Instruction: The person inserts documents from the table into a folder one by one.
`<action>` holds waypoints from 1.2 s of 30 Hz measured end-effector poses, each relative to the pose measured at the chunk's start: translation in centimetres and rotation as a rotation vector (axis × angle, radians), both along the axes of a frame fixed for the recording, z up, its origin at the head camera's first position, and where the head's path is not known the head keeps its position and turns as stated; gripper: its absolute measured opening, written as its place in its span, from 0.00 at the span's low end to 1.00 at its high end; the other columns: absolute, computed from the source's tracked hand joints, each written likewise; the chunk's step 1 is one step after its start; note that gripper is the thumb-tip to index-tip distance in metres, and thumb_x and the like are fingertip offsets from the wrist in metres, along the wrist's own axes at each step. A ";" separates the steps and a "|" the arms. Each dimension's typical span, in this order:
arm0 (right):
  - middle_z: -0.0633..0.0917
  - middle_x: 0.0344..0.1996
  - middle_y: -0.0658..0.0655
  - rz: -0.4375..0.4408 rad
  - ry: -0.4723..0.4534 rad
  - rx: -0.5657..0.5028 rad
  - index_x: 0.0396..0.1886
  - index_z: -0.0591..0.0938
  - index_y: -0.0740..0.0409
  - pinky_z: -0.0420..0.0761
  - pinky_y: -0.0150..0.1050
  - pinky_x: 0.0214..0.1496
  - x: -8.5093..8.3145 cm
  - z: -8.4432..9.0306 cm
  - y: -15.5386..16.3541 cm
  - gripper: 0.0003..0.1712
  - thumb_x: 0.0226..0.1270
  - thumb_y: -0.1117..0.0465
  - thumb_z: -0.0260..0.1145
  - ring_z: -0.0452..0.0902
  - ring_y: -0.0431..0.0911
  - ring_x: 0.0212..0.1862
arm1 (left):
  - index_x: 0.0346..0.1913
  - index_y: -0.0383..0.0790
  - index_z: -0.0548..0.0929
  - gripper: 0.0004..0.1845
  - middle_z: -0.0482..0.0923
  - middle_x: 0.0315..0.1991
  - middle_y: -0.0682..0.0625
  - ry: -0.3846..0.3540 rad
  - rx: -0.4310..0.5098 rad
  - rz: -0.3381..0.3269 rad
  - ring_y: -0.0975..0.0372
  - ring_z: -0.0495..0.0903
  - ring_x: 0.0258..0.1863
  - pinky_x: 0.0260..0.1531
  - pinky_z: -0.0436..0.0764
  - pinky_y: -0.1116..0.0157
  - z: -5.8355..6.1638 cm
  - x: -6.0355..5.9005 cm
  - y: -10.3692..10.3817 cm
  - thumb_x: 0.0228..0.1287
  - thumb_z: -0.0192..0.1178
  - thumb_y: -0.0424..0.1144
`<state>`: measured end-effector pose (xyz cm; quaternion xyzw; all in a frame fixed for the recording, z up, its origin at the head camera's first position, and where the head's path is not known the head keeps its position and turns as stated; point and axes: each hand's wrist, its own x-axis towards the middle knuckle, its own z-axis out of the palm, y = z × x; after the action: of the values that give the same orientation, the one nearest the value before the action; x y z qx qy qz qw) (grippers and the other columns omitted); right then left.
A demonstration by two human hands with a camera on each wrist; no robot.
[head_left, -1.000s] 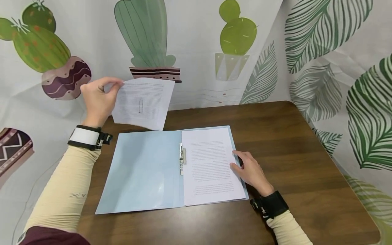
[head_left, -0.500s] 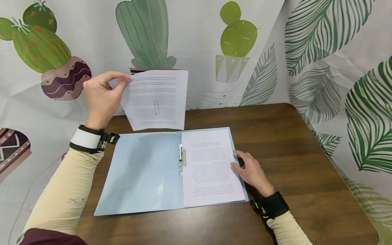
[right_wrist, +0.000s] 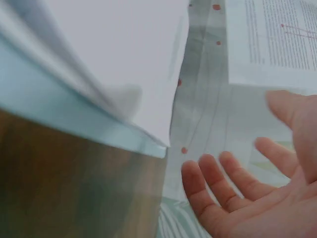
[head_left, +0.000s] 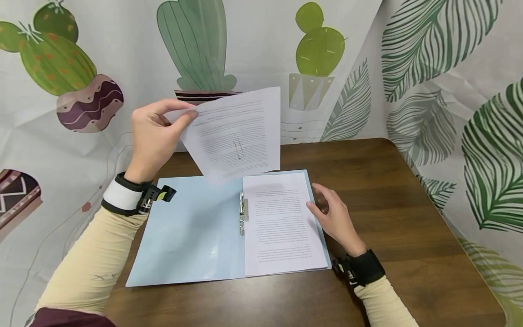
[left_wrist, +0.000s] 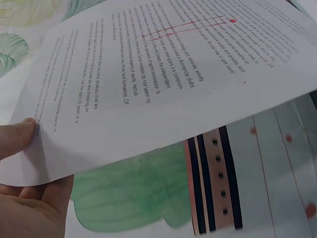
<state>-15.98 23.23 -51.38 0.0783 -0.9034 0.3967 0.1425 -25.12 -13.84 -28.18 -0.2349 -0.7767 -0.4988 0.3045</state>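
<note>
My left hand [head_left: 157,134] pinches the corner of a printed sheet of paper [head_left: 241,136] between thumb and fingers, holding it up above the far edge of the folder. Red pen lines [left_wrist: 198,27] cross its text in the left wrist view. On the table lies an open light-blue folder [head_left: 184,231]. Its right side bears a stack of printed sheets [head_left: 282,227] beside a metal clip [head_left: 242,213] at the spine. My right hand [head_left: 337,218] hovers at the stack's right edge; in the right wrist view its fingers [right_wrist: 237,176] are spread and hold nothing.
A brown wooden table [head_left: 408,227] carries the folder, with its rounded far corner at the right. Behind the table hangs a white cloth [head_left: 261,41] printed with cacti and leaves. Both wrists wear strapped cameras.
My left hand has moved right with the pinched sheet, which now overlaps the folder's top edge. My right hand has lifted off the stack's edge slightly. The folder stays in place.
</note>
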 end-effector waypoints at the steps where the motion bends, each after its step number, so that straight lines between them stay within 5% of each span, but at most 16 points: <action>1: 0.78 0.64 0.66 0.011 0.023 -0.026 0.73 0.72 0.58 0.83 0.55 0.50 -0.1 0.2 -0.1 0.34 0.70 0.61 0.71 0.80 0.60 0.56 | 0.39 0.32 0.92 0.04 0.88 0.35 0.48 -0.010 0.000 -0.020 0.70 0.53 0.07 0.12 0.53 0.71 0.0 0.2 0.2 0.62 0.72 0.29; 5: 0.72 0.73 0.60 0.050 0.082 -0.119 0.77 0.67 0.55 0.75 0.59 0.64 -0.5 1.3 -0.6 0.38 0.71 0.61 0.71 0.71 0.58 0.71 | 0.41 0.32 0.91 0.06 0.88 0.38 0.51 -0.067 -0.008 -0.086 0.68 0.51 0.08 0.13 0.53 0.70 -0.2 0.7 0.8 0.62 0.72 0.28; 10: 0.73 0.73 0.56 0.103 0.127 -0.216 0.77 0.68 0.52 0.71 0.54 0.70 -0.6 2.6 -1.2 0.37 0.72 0.63 0.69 0.70 0.53 0.73 | 0.43 0.35 0.91 0.07 0.88 0.40 0.52 -0.174 -0.004 -0.166 0.67 0.56 0.07 0.12 0.55 0.69 -1.4 0.4 1.1 0.62 0.73 0.30; 16: 0.87 0.55 0.59 0.121 0.152 -0.347 0.68 0.78 0.59 0.82 0.34 0.54 0.0 3.4 -1.5 0.26 0.72 0.70 0.67 0.85 0.47 0.53 | 0.44 0.38 0.91 0.08 0.89 0.42 0.49 -0.241 0.011 -0.251 0.60 0.79 0.15 0.16 0.68 0.69 -2.5 0.2 1.8 0.62 0.74 0.33; 24: 0.90 0.36 0.66 0.057 0.145 -0.362 0.47 0.86 0.72 0.72 0.27 0.26 2.2 5.7 -2.4 0.09 0.69 0.76 0.66 0.80 0.45 0.26 | 0.44 0.38 0.91 0.08 0.88 0.40 0.49 -0.313 0.020 -0.278 0.59 0.77 0.15 0.13 0.62 0.68 -4.8 -0.5 2.7 0.64 0.73 0.36; 32: 0.90 0.33 0.67 0.048 0.103 -0.402 0.43 0.86 0.73 0.80 0.34 0.24 2.8 6.0 -2.1 0.06 0.70 0.75 0.66 0.85 0.48 0.26 | 0.46 0.36 0.90 0.09 0.88 0.43 0.47 -0.370 0.064 -0.313 0.58 0.85 0.23 0.20 0.74 0.70 -6.9 -1.5 3.0 0.65 0.72 0.35; 36: 0.89 0.34 0.68 0.047 0.041 -0.445 0.45 0.86 0.72 0.82 0.35 0.24 2.3 4.4 -0.9 0.07 0.72 0.73 0.65 0.86 0.44 0.26 | 0.46 0.36 0.90 0.09 0.87 0.44 0.47 -0.376 0.035 -0.295 0.58 0.83 0.24 0.23 0.74 0.70 -7.5 -1.9 3.2 0.66 0.71 0.35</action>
<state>-13.68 22.33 -47.01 0.0742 -0.7884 0.5879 0.1653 -26.97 -10.64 -35.68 -0.2437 -0.7681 -0.5863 0.0824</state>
